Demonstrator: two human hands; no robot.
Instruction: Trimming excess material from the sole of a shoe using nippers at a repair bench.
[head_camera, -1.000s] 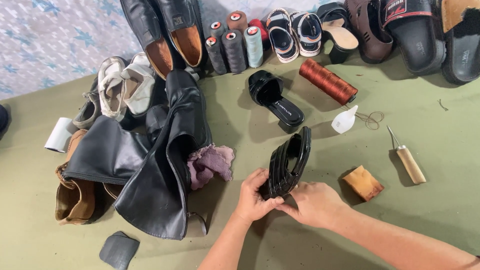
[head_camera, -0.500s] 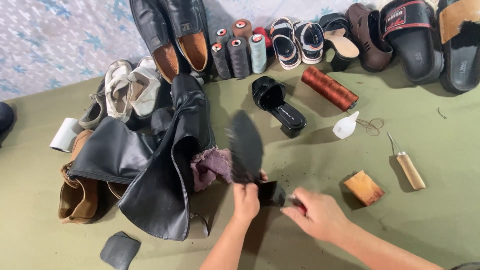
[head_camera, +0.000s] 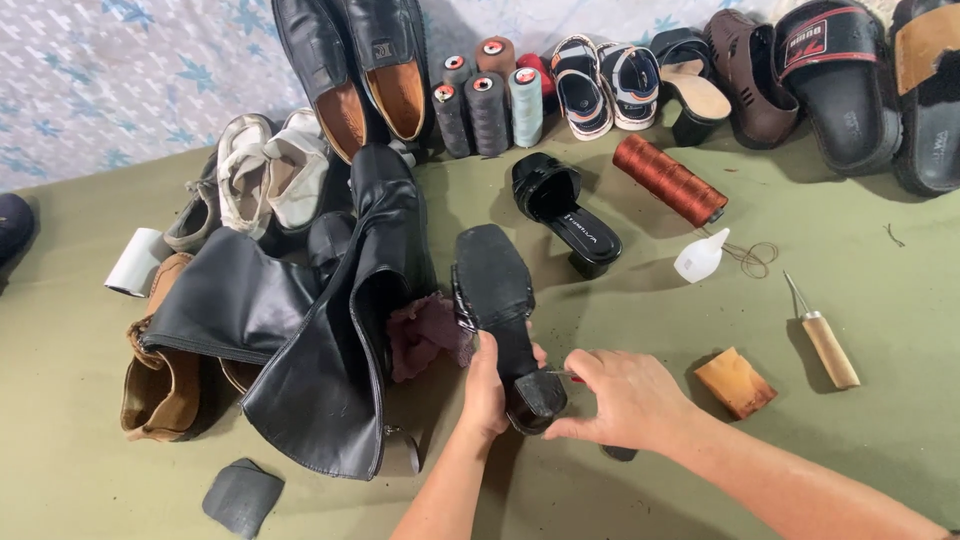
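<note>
We have the black block-heeled sandal sole-up at centre near, toe pointing far, lying just right of the tall black leather boot. Left hand is wrapped around its waist by the heel; right hand pinches a thin metal needle at the heel block. Wooden-handled awl and tan wax block lie right, untouched.

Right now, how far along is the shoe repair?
Done: nothing finished is visible. In hand: the left hand holds the black heeled sandal sole up, and the right hand pinches a thin needle-like tool at its heel. Left: the matching sandal stands untouched, and the awl and copper thread spool lie unused.
</note>
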